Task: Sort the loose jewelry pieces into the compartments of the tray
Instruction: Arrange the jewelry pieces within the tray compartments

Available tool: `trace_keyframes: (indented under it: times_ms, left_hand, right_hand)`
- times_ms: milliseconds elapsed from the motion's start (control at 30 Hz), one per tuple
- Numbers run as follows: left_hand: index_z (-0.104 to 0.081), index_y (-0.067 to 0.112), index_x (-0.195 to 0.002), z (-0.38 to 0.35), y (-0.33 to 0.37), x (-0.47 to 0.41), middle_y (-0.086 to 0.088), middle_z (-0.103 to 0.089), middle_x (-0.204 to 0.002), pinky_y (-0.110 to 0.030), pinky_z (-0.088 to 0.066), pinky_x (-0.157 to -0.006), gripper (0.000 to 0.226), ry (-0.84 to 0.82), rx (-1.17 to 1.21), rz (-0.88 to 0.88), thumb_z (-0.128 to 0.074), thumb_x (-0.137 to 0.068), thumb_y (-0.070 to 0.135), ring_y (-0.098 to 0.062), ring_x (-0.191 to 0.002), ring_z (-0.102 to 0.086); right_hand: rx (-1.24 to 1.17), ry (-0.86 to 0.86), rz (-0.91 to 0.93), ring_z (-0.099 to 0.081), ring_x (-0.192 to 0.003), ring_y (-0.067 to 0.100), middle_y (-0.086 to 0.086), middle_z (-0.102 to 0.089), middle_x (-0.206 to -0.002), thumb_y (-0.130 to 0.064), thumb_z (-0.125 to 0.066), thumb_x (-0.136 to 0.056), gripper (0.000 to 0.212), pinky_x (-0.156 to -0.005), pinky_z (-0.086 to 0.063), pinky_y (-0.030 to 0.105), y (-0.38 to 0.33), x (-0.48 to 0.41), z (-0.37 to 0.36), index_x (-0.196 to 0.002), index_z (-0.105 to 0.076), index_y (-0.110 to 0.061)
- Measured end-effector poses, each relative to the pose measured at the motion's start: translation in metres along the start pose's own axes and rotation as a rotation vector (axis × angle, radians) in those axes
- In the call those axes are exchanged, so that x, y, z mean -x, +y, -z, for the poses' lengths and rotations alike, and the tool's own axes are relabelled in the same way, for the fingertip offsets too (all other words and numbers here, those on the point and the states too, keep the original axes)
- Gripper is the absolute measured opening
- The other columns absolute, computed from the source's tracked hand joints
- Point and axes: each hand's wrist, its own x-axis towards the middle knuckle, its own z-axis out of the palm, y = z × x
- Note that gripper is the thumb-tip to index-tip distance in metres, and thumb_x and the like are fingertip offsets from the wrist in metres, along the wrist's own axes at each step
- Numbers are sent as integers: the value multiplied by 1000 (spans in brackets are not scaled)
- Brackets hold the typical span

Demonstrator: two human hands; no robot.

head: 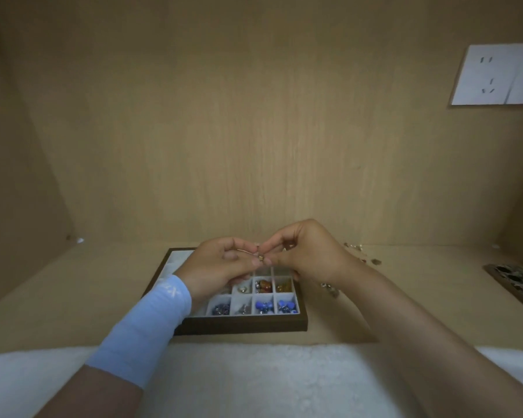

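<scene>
A dark wooden tray (242, 324) with white compartments lies on the shelf in front of me. Its near cells hold blue beads (264, 306), orange beads (265, 285) and small silver pieces. Above the tray, my left hand (221, 267) and my right hand (308, 251) meet fingertip to fingertip. Together they pinch one small gold-coloured jewelry piece (260, 258) with a thin wire running toward the left fingers. My left hand and forearm cover the tray's middle cells.
Loose jewelry pieces (355, 247) lie scattered on the shelf to the right of the tray, some near my right wrist (329, 288). A dark patterned object (517, 282) sits at the far right. White fleecy cloth (254, 381) covers the near edge. Wooden walls enclose the shelf.
</scene>
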Motion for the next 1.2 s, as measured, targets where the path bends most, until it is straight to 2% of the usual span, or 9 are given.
trace_keyframes:
  times_ms: [167, 367, 500, 700, 767, 900, 1033, 1133, 1200]
  left_hand:
    - [-76, 31, -89, 11, -15, 11, -7, -76, -87, -30, -55, -73, 16, 51, 4, -50, -78, -81, 17, -15, -71, -65]
    - [-74, 34, -93, 14, -14, 15, -2, -77, -91, -24, -54, -72, 19, 79, -19, -124, -77, -82, 18, -13, -80, -71]
    - [-78, 25, -89, 17, -12, 16, 1, -77, -89, -23, -56, -79, 17, 118, -10, -165, -76, -83, 10, -16, -88, -73]
    - [-79, 21, -87, 36, -7, 20, -1, -78, -90, -33, -56, -90, 11, 103, -68, -147, -79, -79, 12, -16, -92, -73]
    - [-79, 23, -84, 42, -5, 22, -2, -78, -87, -30, -56, -87, 12, 96, -76, -136, -78, -79, 12, -15, -88, -73]
    - [-78, 22, -78, 50, -4, 24, -3, -77, -79, -31, -54, -77, 10, 109, -130, -84, -81, -75, 13, -15, -75, -68]
    - [-79, 25, -77, 64, -3, 29, 2, -76, -75, -24, -53, -75, 10, 116, -293, -32, -78, -75, 15, -8, -70, -67]
    - [-79, 25, -80, 71, 1, 32, 8, -75, -71, -14, -50, -59, 8, 146, -381, -28, -77, -77, 19, -1, -59, -63]
    - [-80, 25, -79, 73, 3, 32, 10, -73, -67, -8, -40, -47, 7, 172, -359, -35, -77, -76, 19, 4, -48, -54]
  right_hand:
    - [71, 16, 50, -57, -44, -1, -2, -75, -81, -7, -84, -78, 19, -43, -43, 16, 3, -1, -20, -82, -78, -25]
    - [-4, 31, 51, -55, -41, 13, 0, -77, -87, -1, -81, -79, 27, -42, -46, 22, 1, 0, -24, -95, -77, -22]
    - [-78, 25, 35, -55, -41, 14, 3, -78, -90, 7, -78, -79, 28, -44, -50, 24, -2, 2, -28, -97, -75, -15]
    - [55, 84, 141, -57, -51, 15, -6, -76, -90, -18, -83, -79, 15, -51, -51, 28, -9, 4, -40, -88, -77, -28]
    - [134, 107, 191, -55, -52, 12, -12, -75, -81, -27, -83, -80, 11, -52, -50, 27, -10, 4, -47, -88, -78, -32]
    - [362, 174, 274, -51, -46, 1, -29, -63, -59, -35, -80, -82, 4, -49, -39, 11, -15, 2, -64, -83, -77, -38]
    - [607, 146, 314, -57, -64, -15, -34, -61, -70, -36, -76, -85, 8, -54, -36, 7, -24, -2, -78, -93, -79, -36]
    - [713, 190, 375, -54, -65, -18, -29, -64, -74, -36, -74, -85, 10, -55, -31, 5, -29, -5, -88, -94, -77, -36]
    - [758, 223, 461, -53, -63, -11, -21, -72, -84, -31, -76, -84, 11, -61, -40, 8, -32, -8, -92, -95, -77, -33]
